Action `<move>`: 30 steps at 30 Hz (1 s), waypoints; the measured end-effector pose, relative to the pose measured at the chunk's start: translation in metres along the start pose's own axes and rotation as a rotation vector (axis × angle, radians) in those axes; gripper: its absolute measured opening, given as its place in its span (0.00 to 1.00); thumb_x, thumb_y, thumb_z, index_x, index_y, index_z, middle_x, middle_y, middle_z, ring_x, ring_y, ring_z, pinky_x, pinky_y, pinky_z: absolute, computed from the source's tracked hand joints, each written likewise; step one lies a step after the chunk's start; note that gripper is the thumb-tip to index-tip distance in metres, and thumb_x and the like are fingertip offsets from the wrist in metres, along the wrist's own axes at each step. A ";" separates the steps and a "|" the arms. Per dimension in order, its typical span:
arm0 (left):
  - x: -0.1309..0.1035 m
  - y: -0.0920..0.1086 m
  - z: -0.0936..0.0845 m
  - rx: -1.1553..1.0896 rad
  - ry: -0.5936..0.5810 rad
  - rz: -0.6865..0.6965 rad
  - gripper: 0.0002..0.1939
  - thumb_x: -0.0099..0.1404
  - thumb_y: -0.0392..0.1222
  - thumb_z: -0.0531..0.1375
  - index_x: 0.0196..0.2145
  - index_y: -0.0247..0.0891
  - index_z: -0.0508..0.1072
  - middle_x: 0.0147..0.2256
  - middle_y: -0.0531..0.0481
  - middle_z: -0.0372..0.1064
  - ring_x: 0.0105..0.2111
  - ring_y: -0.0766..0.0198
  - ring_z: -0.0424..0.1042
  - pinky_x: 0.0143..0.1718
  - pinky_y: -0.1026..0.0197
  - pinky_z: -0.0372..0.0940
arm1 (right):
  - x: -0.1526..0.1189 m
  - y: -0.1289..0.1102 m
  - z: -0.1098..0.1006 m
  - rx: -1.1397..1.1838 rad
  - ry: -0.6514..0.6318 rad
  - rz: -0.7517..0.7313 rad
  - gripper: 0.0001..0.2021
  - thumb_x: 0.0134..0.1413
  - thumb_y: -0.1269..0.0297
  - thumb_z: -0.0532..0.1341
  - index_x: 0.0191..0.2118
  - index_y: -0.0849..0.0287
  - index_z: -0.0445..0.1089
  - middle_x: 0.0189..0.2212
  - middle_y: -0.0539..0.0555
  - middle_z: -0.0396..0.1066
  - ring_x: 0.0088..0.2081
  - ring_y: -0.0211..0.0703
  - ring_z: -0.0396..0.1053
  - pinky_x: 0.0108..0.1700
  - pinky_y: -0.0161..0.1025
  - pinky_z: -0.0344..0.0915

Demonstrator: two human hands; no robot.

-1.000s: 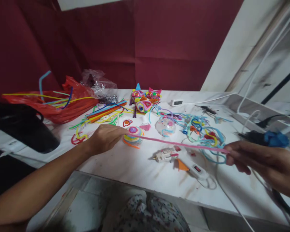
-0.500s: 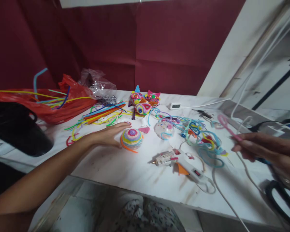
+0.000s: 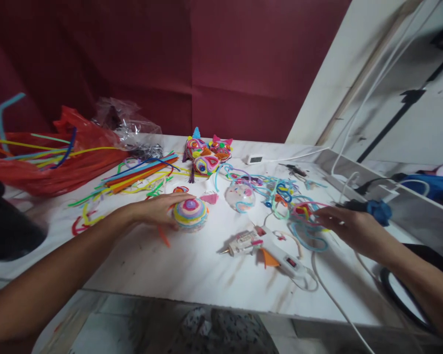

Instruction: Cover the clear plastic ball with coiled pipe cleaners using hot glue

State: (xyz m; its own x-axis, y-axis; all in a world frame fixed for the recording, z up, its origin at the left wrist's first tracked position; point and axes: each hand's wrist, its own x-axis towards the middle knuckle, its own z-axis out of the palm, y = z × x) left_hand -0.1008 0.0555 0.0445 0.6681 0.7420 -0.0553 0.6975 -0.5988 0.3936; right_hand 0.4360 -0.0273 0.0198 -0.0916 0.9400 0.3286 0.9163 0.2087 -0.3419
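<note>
My left hand [image 3: 158,211] curls around the left side of a clear dome covered with coloured rings [image 3: 190,215] on the table. An orange pipe cleaner [image 3: 164,236] sticks out below that hand. Over the tangle of curled pipe cleaners [image 3: 282,194] reaches my right hand [image 3: 345,227], its fingers bent and slightly apart. A pink pipe cleaner [image 3: 315,203] lies at its fingertips, on the tangle. Between the hands sit a second clear dome [image 3: 239,197] with a blue curl on it and a pink cone-shaped piece [image 3: 209,198]. In front is a white glue gun [image 3: 266,250], nozzle pointing left.
Several decorated animal-like pieces [image 3: 207,152] stand at the back. Straight pipe cleaners [image 3: 140,176] lie on the left by a red plastic bag [image 3: 84,147] and a black container [image 3: 11,226]. A white cable [image 3: 335,300] crosses the front right, near black scissor handles [image 3: 398,300].
My right hand has moved left and down to the tangle; the pink pipe cleaner it held now lies there. My left hand has closed around the ringed dome. The view has shifted right.
</note>
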 end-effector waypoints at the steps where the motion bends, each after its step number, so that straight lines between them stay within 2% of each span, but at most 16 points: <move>1: 0.001 0.000 0.000 -0.014 -0.002 0.004 0.48 0.55 0.43 0.73 0.72 0.44 0.67 0.71 0.42 0.69 0.71 0.41 0.68 0.70 0.49 0.68 | -0.001 -0.001 -0.001 -0.042 0.012 -0.009 0.15 0.66 0.52 0.59 0.40 0.51 0.82 0.39 0.63 0.86 0.30 0.62 0.81 0.40 0.53 0.73; 8: 0.005 0.001 -0.003 -0.048 -0.020 0.022 0.44 0.57 0.49 0.72 0.70 0.43 0.69 0.67 0.44 0.74 0.66 0.45 0.74 0.66 0.53 0.70 | -0.007 -0.012 -0.001 -0.127 0.043 -0.076 0.15 0.68 0.55 0.58 0.43 0.50 0.83 0.49 0.64 0.85 0.39 0.65 0.84 0.44 0.53 0.77; 11: 0.006 0.011 -0.009 -0.028 -0.040 -0.024 0.45 0.57 0.52 0.73 0.69 0.42 0.69 0.66 0.44 0.74 0.65 0.45 0.74 0.66 0.53 0.70 | -0.009 -0.017 0.003 -0.154 0.041 -0.116 0.17 0.71 0.55 0.56 0.46 0.50 0.83 0.50 0.64 0.85 0.38 0.65 0.84 0.45 0.55 0.77; 15: 0.011 0.030 -0.017 0.061 -0.091 -0.020 0.41 0.57 0.51 0.72 0.67 0.43 0.71 0.62 0.45 0.77 0.62 0.45 0.76 0.63 0.52 0.72 | -0.014 -0.027 0.002 -0.179 0.020 -0.180 0.18 0.72 0.57 0.55 0.48 0.52 0.84 0.49 0.65 0.85 0.42 0.67 0.85 0.46 0.56 0.79; 19: 0.020 0.045 -0.020 0.145 -0.141 0.001 0.42 0.53 0.48 0.74 0.65 0.41 0.72 0.63 0.43 0.76 0.64 0.43 0.74 0.65 0.51 0.70 | -0.022 -0.038 -0.002 -0.255 0.067 -0.305 0.22 0.75 0.60 0.52 0.46 0.60 0.85 0.44 0.68 0.85 0.35 0.63 0.86 0.39 0.52 0.81; 24: 0.029 0.057 -0.023 0.193 -0.270 -0.110 0.53 0.50 0.48 0.74 0.73 0.44 0.64 0.67 0.43 0.72 0.65 0.43 0.72 0.65 0.52 0.68 | -0.032 -0.043 -0.001 -0.431 0.298 -0.559 0.27 0.79 0.62 0.47 0.41 0.62 0.85 0.36 0.64 0.86 0.32 0.57 0.86 0.27 0.42 0.80; 27: 0.032 0.062 -0.024 0.221 -0.306 -0.123 0.54 0.51 0.48 0.72 0.74 0.44 0.63 0.65 0.42 0.73 0.63 0.43 0.73 0.64 0.51 0.68 | -0.037 -0.050 -0.004 -0.451 0.337 -0.607 0.29 0.81 0.62 0.45 0.40 0.63 0.84 0.34 0.63 0.86 0.28 0.53 0.85 0.25 0.39 0.79; 30: 0.035 0.065 -0.023 0.253 -0.295 -0.131 0.53 0.50 0.50 0.72 0.73 0.43 0.65 0.65 0.40 0.72 0.61 0.41 0.74 0.62 0.50 0.69 | -0.043 -0.062 -0.011 -0.438 0.342 -0.640 0.32 0.83 0.60 0.42 0.38 0.63 0.83 0.33 0.63 0.85 0.26 0.50 0.84 0.23 0.37 0.78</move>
State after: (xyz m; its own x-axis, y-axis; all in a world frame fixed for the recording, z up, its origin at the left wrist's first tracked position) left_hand -0.0379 0.0494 0.0898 0.5890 0.7207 -0.3656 0.7990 -0.5873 0.1293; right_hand 0.3879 -0.0837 0.0364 -0.5856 0.5283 0.6147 0.8027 0.4835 0.3491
